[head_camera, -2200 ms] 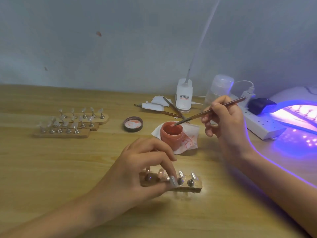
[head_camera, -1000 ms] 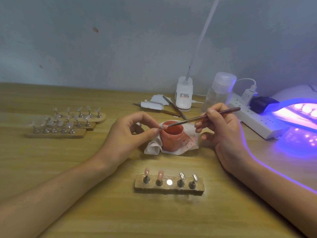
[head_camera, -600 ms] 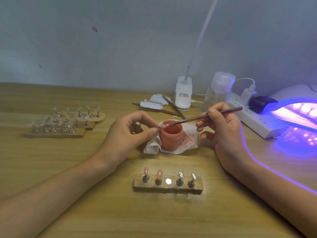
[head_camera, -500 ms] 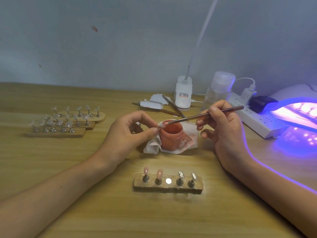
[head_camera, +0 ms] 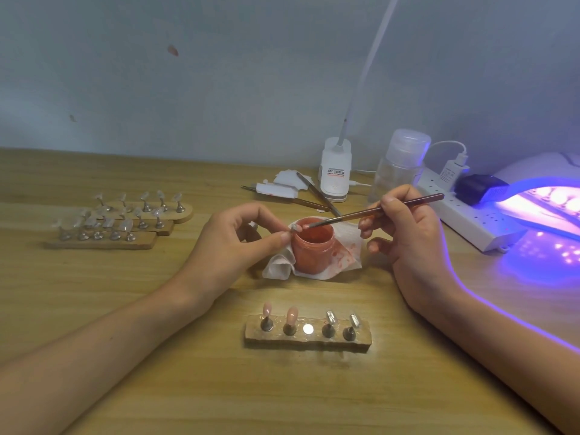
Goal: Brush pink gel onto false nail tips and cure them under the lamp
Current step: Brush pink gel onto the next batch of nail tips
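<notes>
Wooden table point(head_camera: 94, 309) against a pale wall, with the lit curing lamp point(head_camera: 546, 196) glowing violet at the far right. At centre, the left hand point(head_camera: 232, 246) pinches a single nail tip point(head_camera: 295, 227) between thumb and forefinger just over the left rim of the open jar of pink gel point(head_camera: 312, 246). The right hand point(head_camera: 408, 243) grips a slender brush point(head_camera: 376, 211) pen-fashion, bristles meeting that tip. Three racks of clear tips point(head_camera: 103, 240) lie far left; the near wooden holder point(head_camera: 307, 339) carries two pink-coated tips at its left and two clear at its right.
</notes>
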Demonstrator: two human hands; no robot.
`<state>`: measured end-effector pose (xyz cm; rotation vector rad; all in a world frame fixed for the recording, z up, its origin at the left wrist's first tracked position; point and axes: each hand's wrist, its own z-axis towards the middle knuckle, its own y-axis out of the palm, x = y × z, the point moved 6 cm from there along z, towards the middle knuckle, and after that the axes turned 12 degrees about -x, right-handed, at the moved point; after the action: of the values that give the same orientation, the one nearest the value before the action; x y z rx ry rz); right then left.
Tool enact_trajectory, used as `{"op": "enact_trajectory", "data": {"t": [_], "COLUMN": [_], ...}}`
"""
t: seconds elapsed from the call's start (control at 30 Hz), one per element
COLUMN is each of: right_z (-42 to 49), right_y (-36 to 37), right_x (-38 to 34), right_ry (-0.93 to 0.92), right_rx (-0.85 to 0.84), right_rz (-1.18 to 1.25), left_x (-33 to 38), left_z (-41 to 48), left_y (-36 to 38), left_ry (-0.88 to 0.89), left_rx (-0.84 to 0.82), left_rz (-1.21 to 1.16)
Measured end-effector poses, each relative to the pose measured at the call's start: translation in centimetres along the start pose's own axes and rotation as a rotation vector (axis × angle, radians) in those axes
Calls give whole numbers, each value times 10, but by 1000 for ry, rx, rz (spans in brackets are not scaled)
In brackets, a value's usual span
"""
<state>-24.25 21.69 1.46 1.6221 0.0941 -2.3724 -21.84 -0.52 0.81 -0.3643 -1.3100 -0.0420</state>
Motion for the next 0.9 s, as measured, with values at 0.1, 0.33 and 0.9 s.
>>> {"op": "enact_trajectory", "data": {"t": [0.1,0.33,0.9], "right_z": [0,0,0], "right_y": [3,0,-1], "right_x": [-3,0,3], "right_ry": [-37,-16,12], "right_rx": [-44,-10,-20], "right_rz": [16,20,-4], "left_x": [1,3,5], "left_z": [0,0,1], "left_y": [0,0,1], "left_ry": [1,24,76], "left_rx": [-2,-3,-31], "left_rz": [-3,37,134]}}
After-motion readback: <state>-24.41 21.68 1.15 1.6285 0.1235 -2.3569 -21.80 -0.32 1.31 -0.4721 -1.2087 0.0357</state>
